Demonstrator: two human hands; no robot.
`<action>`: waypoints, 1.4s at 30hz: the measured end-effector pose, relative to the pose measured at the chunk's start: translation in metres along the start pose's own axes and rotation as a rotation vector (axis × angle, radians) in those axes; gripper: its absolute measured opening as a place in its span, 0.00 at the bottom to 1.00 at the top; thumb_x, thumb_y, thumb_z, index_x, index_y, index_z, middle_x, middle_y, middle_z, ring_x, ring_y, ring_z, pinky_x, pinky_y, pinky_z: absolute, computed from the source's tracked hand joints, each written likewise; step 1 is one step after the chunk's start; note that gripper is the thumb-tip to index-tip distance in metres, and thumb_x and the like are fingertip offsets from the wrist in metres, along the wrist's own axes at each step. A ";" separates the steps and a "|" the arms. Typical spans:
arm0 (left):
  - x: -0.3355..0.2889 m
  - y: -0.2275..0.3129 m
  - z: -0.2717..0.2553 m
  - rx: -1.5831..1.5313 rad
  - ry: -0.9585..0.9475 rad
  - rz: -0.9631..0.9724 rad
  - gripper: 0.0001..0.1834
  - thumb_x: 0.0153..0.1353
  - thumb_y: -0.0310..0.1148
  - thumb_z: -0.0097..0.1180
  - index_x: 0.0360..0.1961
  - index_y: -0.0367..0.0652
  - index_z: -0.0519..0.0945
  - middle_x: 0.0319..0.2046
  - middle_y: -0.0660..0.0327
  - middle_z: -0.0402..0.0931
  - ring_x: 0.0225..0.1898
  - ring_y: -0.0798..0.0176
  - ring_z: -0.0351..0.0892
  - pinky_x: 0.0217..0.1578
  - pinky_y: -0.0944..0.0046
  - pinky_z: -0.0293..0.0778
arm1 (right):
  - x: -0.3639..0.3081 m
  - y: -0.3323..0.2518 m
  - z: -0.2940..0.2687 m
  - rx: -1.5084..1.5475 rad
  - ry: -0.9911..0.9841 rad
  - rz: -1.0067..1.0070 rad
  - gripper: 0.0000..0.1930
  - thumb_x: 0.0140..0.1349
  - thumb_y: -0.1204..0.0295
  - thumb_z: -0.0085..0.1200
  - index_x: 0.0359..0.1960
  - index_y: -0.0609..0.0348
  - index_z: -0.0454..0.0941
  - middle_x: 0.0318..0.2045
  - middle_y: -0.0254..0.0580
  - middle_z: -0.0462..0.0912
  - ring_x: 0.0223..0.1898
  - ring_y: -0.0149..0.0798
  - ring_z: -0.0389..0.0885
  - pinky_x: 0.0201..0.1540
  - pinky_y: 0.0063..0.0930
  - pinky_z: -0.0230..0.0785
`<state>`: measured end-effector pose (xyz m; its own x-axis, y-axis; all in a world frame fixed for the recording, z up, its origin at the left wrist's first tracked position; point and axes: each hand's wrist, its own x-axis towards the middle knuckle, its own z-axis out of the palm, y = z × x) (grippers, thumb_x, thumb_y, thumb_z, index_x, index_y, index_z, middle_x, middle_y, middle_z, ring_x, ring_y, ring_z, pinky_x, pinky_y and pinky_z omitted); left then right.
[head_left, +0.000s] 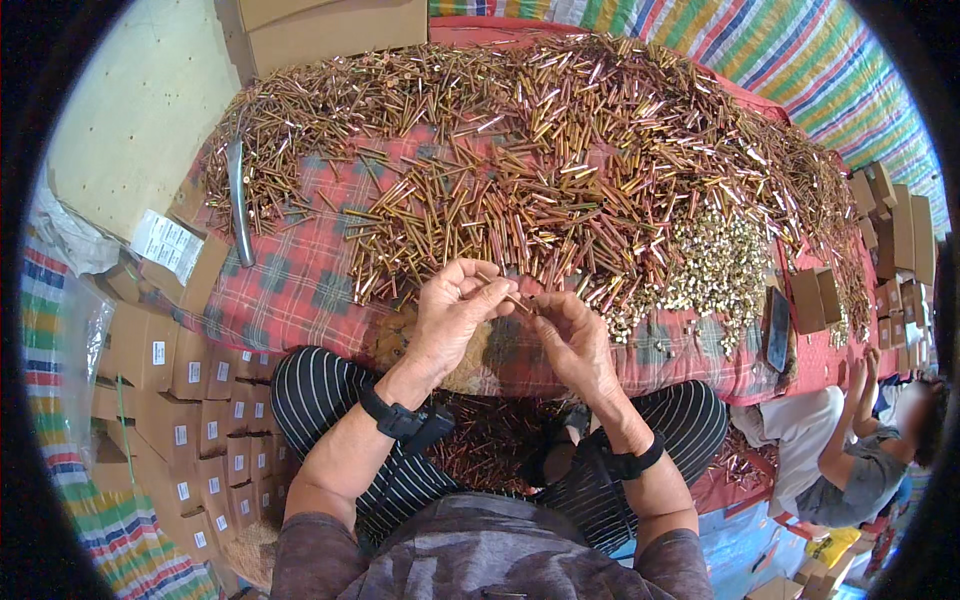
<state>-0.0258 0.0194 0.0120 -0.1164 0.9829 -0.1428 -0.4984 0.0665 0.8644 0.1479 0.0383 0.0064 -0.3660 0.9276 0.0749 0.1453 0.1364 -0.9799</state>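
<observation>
Left hand (pixel 458 308) pinched thin copper-coloured rod (pixel 519 303); right hand (pixel 577 345) pinched its other end. Beyond fingers lay many similar rods (pixel 590 195); to their right, small brassy pieces (pixel 718 262).

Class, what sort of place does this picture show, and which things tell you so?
Probably a small, makeshift workshop or packing area for metal-looking parts: copper-coloured rods lie heaped on a plaid cloth, labelled cardboard boxes are stacked at the left, and another person sits at the right.
</observation>
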 end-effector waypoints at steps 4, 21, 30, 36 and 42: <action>-0.003 -0.006 0.003 0.019 -0.048 -0.014 0.13 0.58 0.26 0.57 0.44 0.37 0.72 0.35 0.58 0.79 0.34 0.69 0.78 0.35 0.72 0.74 | -0.001 -0.001 0.003 0.062 0.021 0.039 0.07 0.59 0.80 0.51 0.40 0.67 0.73 0.30 0.36 0.78 0.32 0.26 0.75 0.36 0.21 0.69; -0.011 -0.011 0.008 0.239 -0.259 -0.133 0.17 0.63 0.30 0.50 0.52 0.33 0.74 0.27 0.69 0.71 0.24 0.78 0.62 0.25 0.78 0.60 | 0.003 -0.003 -0.001 0.582 0.295 0.042 0.14 0.61 0.82 0.50 0.46 0.61 0.63 0.37 0.36 0.76 0.37 0.27 0.75 0.41 0.21 0.71; -0.011 -0.009 0.010 0.281 -0.209 -0.058 0.11 0.59 0.27 0.54 0.42 0.35 0.80 0.27 0.68 0.75 0.25 0.78 0.65 0.26 0.77 0.62 | 0.001 -0.007 0.000 0.742 0.281 0.248 0.12 0.61 0.80 0.51 0.45 0.59 0.65 0.33 0.37 0.78 0.37 0.29 0.78 0.41 0.24 0.73; -0.009 -0.013 0.012 0.107 -0.119 -0.109 0.09 0.58 0.27 0.55 0.40 0.36 0.79 0.25 0.70 0.73 0.23 0.80 0.62 0.24 0.79 0.60 | -0.003 -0.007 0.008 0.553 0.185 0.144 0.06 0.63 0.78 0.50 0.40 0.61 0.70 0.28 0.33 0.78 0.31 0.26 0.76 0.35 0.19 0.70; -0.010 -0.010 0.013 0.047 -0.107 -0.182 0.09 0.57 0.27 0.55 0.39 0.36 0.78 0.24 0.70 0.70 0.20 0.81 0.59 0.21 0.81 0.56 | 0.001 0.001 0.001 -0.191 0.152 -0.014 0.07 0.61 0.70 0.54 0.34 0.62 0.77 0.23 0.39 0.78 0.23 0.35 0.75 0.26 0.26 0.66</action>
<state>-0.0088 0.0109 0.0111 0.0650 0.9663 -0.2491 -0.4622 0.2503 0.8507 0.1468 0.0389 0.0056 -0.2283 0.9650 0.1290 0.3182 0.1992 -0.9269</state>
